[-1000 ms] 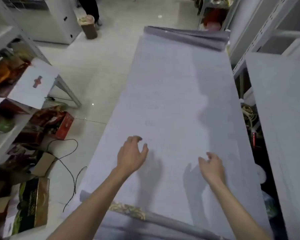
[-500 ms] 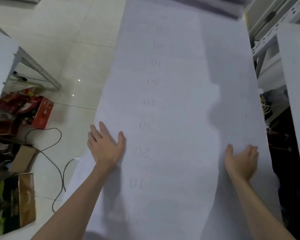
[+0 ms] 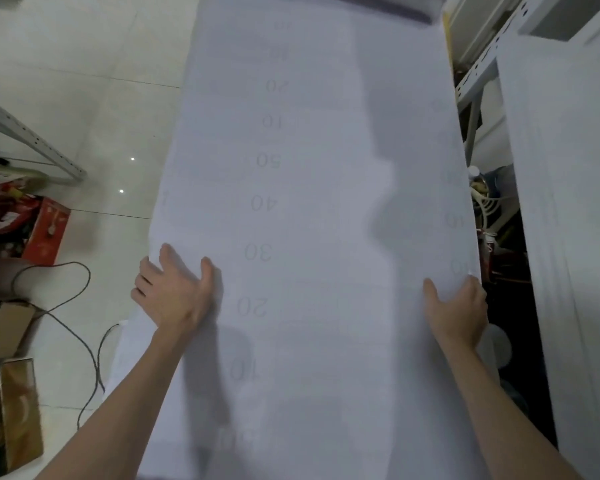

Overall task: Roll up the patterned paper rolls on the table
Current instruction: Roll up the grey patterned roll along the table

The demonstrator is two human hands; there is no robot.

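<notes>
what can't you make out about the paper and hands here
Head view only:
Paper: pattern not visible; only the numbered white side faces up.
Paper's near end: cut off by the bottom edge.
Far rolled end: mostly cut off by the top edge.
Right hand: at the paper's side edge; gripping or pressing, unclear.

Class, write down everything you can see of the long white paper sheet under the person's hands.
The paper sheet is long, white and thin-looking. It lies unrolled and flat, running away from the viewer. Faint grey numbers, seen upside down, run down its middle in tens, with fainter ones near its right edge. Soft shadows fall across it. The left hand rests flat at its left edge, fingers spread. The right hand rests at its right edge.
</notes>
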